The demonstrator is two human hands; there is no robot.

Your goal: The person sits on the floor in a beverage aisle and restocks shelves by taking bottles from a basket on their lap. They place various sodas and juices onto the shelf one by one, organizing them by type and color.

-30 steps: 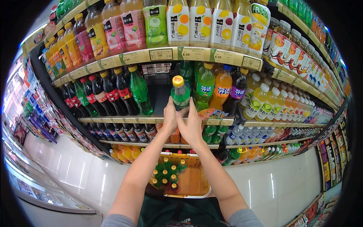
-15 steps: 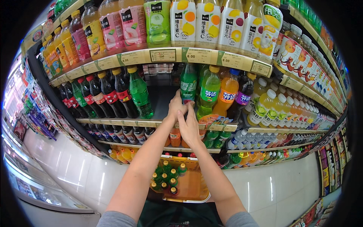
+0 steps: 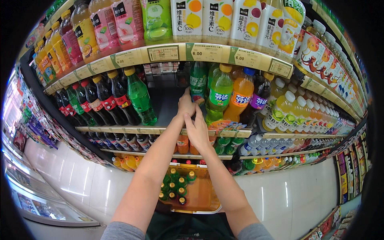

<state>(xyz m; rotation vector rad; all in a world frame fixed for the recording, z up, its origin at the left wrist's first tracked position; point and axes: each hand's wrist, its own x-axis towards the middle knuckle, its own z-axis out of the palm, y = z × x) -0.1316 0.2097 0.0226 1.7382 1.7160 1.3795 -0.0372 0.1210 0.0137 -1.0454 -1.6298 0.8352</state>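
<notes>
A green soda bottle [image 3: 198,82] stands upright well back on the middle shelf, its top hidden by the shelf above. My left hand [image 3: 186,105] is closed about the bottle's lower part, fingers along its left side. Just below and to the right, my right hand [image 3: 197,125] lies against the left hand and wrist with fingers stretched out, holding nothing. To the right of the bottle stand a light green soda bottle [image 3: 219,96], an orange soda bottle [image 3: 240,98] and a dark bottle with a purple label [image 3: 261,100].
Left of my hands stand a green bottle [image 3: 140,98] and several cola bottles [image 3: 120,94]. Juice bottles [image 3: 186,20] line the shelf above, behind a price rail [image 3: 218,55]. Below my arms sits an orange basket [image 3: 204,196] with several green bottles [image 3: 181,190].
The green soda bottle sits slightly deeper on the shelf, my left hand moving with it. My right hand's fingers have drawn back from the bottle's base. The view has shifted a little.
</notes>
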